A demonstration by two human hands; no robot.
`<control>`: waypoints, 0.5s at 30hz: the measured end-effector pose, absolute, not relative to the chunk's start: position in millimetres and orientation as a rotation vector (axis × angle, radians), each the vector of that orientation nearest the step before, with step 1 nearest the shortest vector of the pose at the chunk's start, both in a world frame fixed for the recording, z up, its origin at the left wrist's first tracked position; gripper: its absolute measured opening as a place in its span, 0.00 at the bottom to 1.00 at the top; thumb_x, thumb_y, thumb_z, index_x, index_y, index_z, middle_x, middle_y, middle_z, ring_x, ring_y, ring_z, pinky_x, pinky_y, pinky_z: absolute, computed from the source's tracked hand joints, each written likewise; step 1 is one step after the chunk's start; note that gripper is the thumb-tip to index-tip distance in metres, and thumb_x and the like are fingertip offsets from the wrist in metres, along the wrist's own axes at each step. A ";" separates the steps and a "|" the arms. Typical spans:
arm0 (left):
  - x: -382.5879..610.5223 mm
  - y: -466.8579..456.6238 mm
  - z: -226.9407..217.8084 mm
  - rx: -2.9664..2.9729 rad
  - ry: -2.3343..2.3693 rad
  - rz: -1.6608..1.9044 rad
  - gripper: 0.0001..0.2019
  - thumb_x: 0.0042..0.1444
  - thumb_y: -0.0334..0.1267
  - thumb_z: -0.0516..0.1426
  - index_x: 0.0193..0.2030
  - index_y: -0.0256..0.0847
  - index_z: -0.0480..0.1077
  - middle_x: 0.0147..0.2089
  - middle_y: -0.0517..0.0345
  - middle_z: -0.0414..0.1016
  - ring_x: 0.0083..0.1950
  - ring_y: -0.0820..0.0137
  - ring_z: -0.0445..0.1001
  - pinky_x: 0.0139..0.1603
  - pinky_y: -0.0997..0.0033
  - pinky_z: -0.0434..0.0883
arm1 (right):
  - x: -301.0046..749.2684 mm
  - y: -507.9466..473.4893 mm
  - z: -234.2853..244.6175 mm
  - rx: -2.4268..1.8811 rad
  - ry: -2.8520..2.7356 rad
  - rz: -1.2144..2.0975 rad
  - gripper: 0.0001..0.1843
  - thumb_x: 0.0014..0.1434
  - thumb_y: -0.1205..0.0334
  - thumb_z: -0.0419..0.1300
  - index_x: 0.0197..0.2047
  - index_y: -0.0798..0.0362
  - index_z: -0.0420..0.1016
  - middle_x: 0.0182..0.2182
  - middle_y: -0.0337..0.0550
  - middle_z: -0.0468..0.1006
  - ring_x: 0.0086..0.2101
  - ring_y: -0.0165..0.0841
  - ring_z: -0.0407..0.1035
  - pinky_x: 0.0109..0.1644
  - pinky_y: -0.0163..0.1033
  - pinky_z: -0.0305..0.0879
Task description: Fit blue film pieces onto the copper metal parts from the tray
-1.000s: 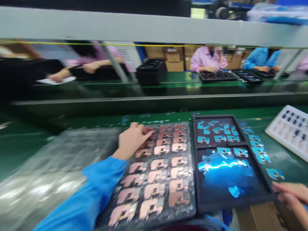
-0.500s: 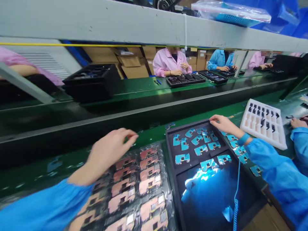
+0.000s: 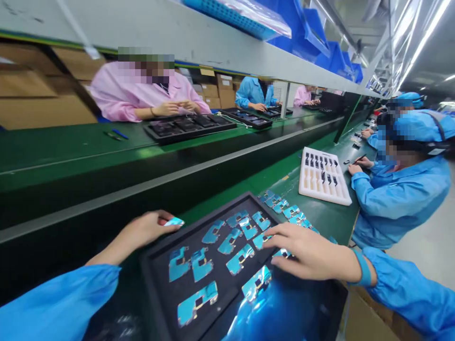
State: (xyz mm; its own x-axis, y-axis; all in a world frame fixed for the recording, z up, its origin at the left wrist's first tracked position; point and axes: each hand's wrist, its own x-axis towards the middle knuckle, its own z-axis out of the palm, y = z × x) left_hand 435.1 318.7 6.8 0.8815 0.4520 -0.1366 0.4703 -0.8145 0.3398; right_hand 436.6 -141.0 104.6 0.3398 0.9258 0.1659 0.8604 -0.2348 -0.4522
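Note:
My left hand (image 3: 144, 229) is closed in a pinch on a small circuit board (image 3: 174, 221) with shiny blue film, beside the far left edge of a black tray (image 3: 152, 291). Several flat, blue-filmed circuit boards (image 3: 198, 303) lie spread in the tray's far section. Over its right part hovers my right hand (image 3: 309, 248), fingers apart, close above a board (image 3: 262, 240) and another partly hidden board (image 3: 282, 254). Whether the fingertips touch them I cannot tell. A glossy blue sheet (image 3: 273, 308) covers the tray's near section.
More blue-filmed boards (image 3: 292, 211) lie on the green bench along the tray's right side. Beyond them stands a white tray (image 3: 325, 198) with black parts, near a co-worker in blue (image 3: 408, 182). A shelf beam (image 3: 199, 45) crosses overhead. People work across the bench behind black trays (image 3: 192, 129).
The view has swung right, leaving the pink boards out of sight. My left hand now pinches a blue-filmed board near the tray. My right hand has left the tray's far corner for its boards.

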 end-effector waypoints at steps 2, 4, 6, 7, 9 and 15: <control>431.4 312.6 24.9 2.662 0.728 0.020 0.11 0.48 0.53 0.57 0.30 0.50 0.73 0.31 0.59 0.85 0.39 0.55 0.85 0.36 0.68 0.72 | 435.0 -160.9 118.0 -2.060 -1.378 0.233 0.14 0.78 0.61 0.57 0.62 0.51 0.76 0.62 0.53 0.79 0.62 0.41 0.74 0.69 0.49 0.72; 423.3 290.3 47.2 2.581 0.752 0.139 0.14 0.47 0.57 0.54 0.30 0.52 0.74 0.32 0.59 0.85 0.43 0.52 0.85 0.40 0.64 0.73 | 423.0 -172.6 117.6 -1.922 -1.237 0.243 0.14 0.77 0.61 0.58 0.61 0.50 0.77 0.61 0.50 0.80 0.62 0.39 0.75 0.69 0.47 0.72; 409.3 245.3 69.6 2.436 0.691 0.161 0.18 0.45 0.62 0.56 0.33 0.54 0.76 0.33 0.62 0.86 0.44 0.52 0.85 0.43 0.62 0.74 | 405.0 -174.9 102.3 -1.762 -1.051 0.251 0.17 0.74 0.59 0.62 0.64 0.49 0.76 0.60 0.49 0.80 0.60 0.39 0.76 0.65 0.46 0.75; 400.8 214.7 79.3 2.361 0.626 0.120 0.20 0.43 0.65 0.59 0.34 0.56 0.77 0.33 0.64 0.86 0.43 0.53 0.85 0.44 0.61 0.74 | 395.9 -173.0 90.9 -1.684 -0.926 0.265 0.23 0.72 0.56 0.65 0.67 0.48 0.73 0.62 0.50 0.79 0.60 0.40 0.76 0.62 0.46 0.78; 384.7 144.7 94.1 2.234 0.501 -0.038 0.23 0.38 0.68 0.64 0.36 0.57 0.78 0.33 0.65 0.85 0.40 0.54 0.83 0.42 0.61 0.75 | 381.4 -165.2 66.1 -1.556 -0.682 0.302 0.39 0.66 0.50 0.71 0.74 0.49 0.64 0.67 0.55 0.74 0.64 0.45 0.74 0.62 0.49 0.79; 397.3 11.3 113.8 2.071 0.220 -0.533 0.27 0.36 0.69 0.70 0.28 0.47 0.75 0.25 0.60 0.73 0.25 0.66 0.70 0.27 0.68 0.67 | 372.4 -149.4 23.3 -1.128 -0.212 0.368 0.35 0.60 0.34 0.72 0.58 0.49 0.74 0.41 0.42 0.81 0.36 0.36 0.80 0.34 0.39 0.83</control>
State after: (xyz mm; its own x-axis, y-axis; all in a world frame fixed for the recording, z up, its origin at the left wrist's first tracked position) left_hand 397.3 11.3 113.8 0.8886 -0.0548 -0.4554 0.3604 -0.5307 0.7671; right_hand 372.4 -149.4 23.3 0.9203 0.3908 -0.0197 -0.1797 0.3773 -0.9085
